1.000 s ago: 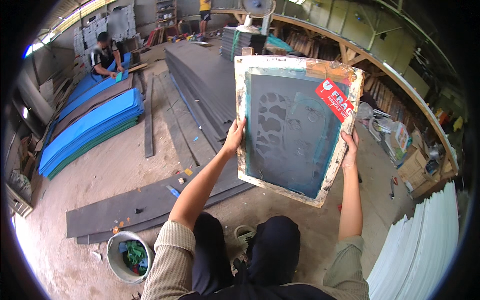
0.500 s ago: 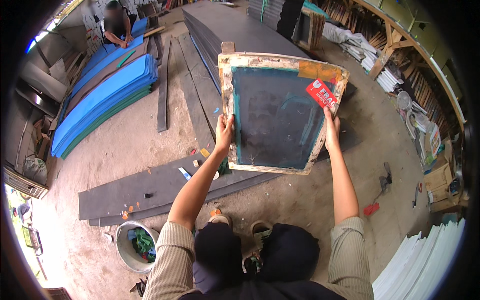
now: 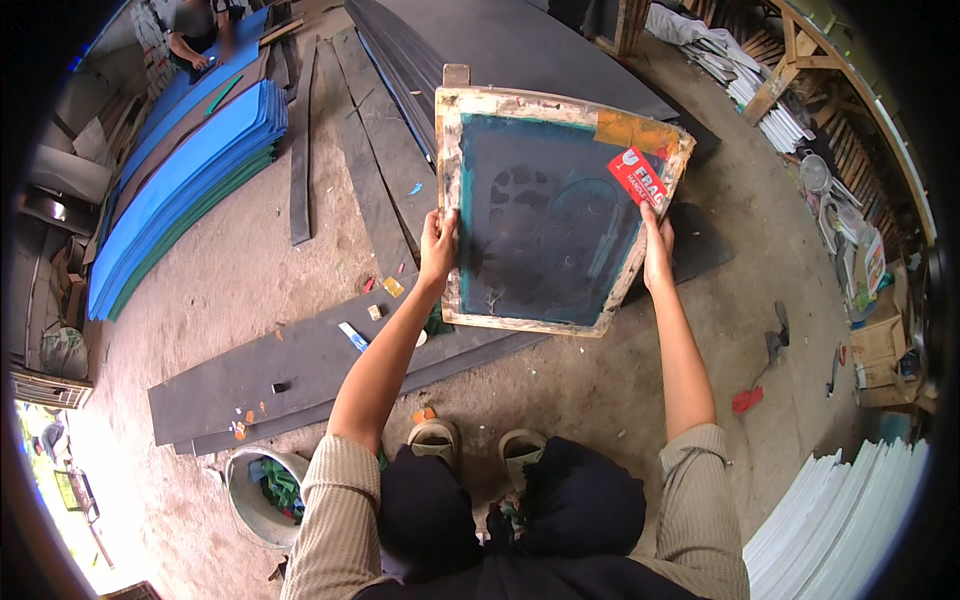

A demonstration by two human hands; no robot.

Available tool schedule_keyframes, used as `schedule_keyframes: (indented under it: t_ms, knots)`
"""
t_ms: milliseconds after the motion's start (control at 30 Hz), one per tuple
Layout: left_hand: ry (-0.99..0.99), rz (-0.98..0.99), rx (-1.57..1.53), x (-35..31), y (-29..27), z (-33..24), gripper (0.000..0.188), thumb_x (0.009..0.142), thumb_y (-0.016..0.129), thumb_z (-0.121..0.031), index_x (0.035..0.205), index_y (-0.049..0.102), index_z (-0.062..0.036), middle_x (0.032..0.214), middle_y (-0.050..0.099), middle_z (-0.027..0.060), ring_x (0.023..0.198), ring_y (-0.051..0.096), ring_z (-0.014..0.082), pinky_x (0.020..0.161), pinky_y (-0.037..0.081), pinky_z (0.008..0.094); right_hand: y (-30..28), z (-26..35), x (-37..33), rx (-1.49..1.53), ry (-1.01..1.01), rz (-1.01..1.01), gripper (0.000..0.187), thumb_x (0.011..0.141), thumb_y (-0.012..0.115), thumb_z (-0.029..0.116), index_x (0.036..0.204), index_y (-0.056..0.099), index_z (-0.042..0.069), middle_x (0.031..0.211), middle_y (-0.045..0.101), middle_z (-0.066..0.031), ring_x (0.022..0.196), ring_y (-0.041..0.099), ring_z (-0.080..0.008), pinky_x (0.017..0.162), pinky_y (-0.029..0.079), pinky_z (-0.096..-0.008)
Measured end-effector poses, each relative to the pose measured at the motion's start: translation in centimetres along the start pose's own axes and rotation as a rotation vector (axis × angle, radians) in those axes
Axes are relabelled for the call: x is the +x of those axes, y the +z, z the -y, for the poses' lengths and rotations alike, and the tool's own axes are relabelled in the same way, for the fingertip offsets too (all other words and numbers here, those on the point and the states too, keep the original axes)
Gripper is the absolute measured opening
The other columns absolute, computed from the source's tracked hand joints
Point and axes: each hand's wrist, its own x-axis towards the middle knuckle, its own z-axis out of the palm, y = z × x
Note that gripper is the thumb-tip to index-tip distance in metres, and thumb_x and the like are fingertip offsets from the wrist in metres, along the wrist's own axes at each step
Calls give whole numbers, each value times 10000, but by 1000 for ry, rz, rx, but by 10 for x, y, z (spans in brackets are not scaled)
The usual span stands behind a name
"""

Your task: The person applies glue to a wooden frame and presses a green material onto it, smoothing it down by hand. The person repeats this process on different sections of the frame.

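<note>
The left hand (image 3: 438, 252) pinches the left edge of a framed screen (image 3: 545, 225); the right hand (image 3: 656, 248) pinches its right edge, so it sits between the two. A red sticker (image 3: 636, 176) lies just above the right thumb. Below and left of the left hand lies a blue-and-white tool (image 3: 353, 336); well left, blue sheets (image 3: 195, 185).

Light's decent overall, but daylight blows out to white at lower left, and the floor (image 3: 140, 510) there looks washed out; the right side's browner and dimmer. Usual fisheye stuff: black rim, blue sheets (image 3: 195, 185) bowed. Screen (image 3: 545, 225) edges look crisp, though a person's (image 3: 186, 45) head up top is a blur.
</note>
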Motion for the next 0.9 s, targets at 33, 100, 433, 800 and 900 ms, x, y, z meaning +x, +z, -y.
schedule_keyframes:
  t_ms: [33, 100, 433, 800, 900]
  knots:
    - [13, -14, 14, 2, -1, 2, 264, 910, 500, -314, 1026, 482, -77, 657, 386, -78, 537, 327, 18, 454, 259, 186, 2, -1, 1, 1, 7, 11, 558, 820, 602, 368, 1216, 455, 2, 1175, 503, -67, 1098, 439, -139, 967, 286, -278]
    - [11, -5, 5, 5, 1, 4, 290, 904, 503, -340, 1018, 487, -74, 663, 392, -68, 551, 340, 26, 469, 277, 196, -1, -3, 9, -20, 18, 34, 563, 827, 593, 367, 1228, 442, 1, 1192, 494, -69, 1109, 431, -141, 975, 280, -277]
    - [-46, 20, 39, -3, -5, -4, 296, 908, 494, -342, 1036, 466, -76, 699, 415, -51, 566, 340, 30, 479, 282, 194, -2, -2, 6, -102, 34, 48, 582, 839, 572, 396, 1244, 427, 4, 1200, 489, -69, 1123, 424, -142, 971, 284, -278]
    - [68, 148, -100, -59, 20, -15, 207, 914, 501, -242, 1025, 428, -83, 706, 407, -59, 604, 343, 27, 527, 299, 184, -42, 33, -26, -93, 11, -110, 630, 812, 595, 425, 1249, 442, -2, 1233, 476, -93, 1166, 406, -177, 998, 259, -297]
    - [45, 60, -84, -86, 18, -18, 198, 919, 494, -246, 989, 425, -74, 671, 396, -62, 578, 335, 25, 503, 290, 180, -46, 32, -45, -131, 59, -89, 631, 813, 593, 427, 1252, 440, 1, 1241, 471, -91, 1167, 404, -177, 997, 262, -299]
